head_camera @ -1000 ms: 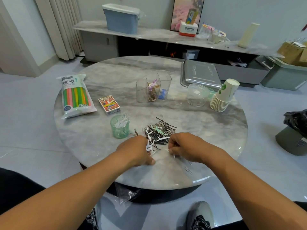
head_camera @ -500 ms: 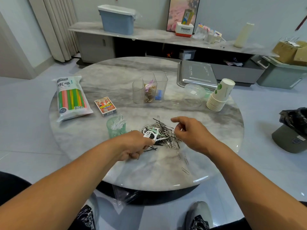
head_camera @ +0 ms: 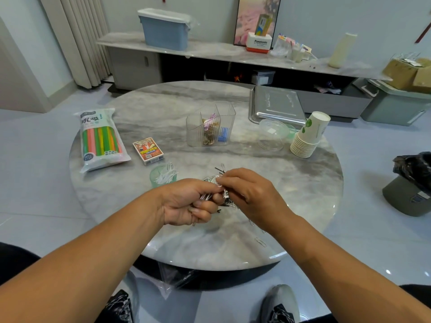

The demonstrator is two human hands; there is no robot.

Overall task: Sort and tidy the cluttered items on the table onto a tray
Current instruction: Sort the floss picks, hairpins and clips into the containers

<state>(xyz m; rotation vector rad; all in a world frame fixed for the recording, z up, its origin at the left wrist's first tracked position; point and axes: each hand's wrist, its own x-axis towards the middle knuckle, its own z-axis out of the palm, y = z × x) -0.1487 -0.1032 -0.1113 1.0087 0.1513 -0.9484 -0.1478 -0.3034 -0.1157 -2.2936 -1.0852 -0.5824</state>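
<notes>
"What's in the left hand (head_camera: 186,203)?"

"Its fingers are curled round a small bundle of white floss picks (head_camera: 206,196); the right hand (head_camera: 247,192) pinches one at their tips, above the pile of hairpins (head_camera: 220,170) on the bench (head_camera: 303,183)."

"Easy to handle?"

"Light, thin, likely slippery. Pinch the stems, I'd say."

"Room to move?"

"The green cup (head_camera: 162,176) is just beside; the tray (head_camera: 277,104) sits well apart at the far edge, past the clear organiser (head_camera: 211,123)."
</notes>
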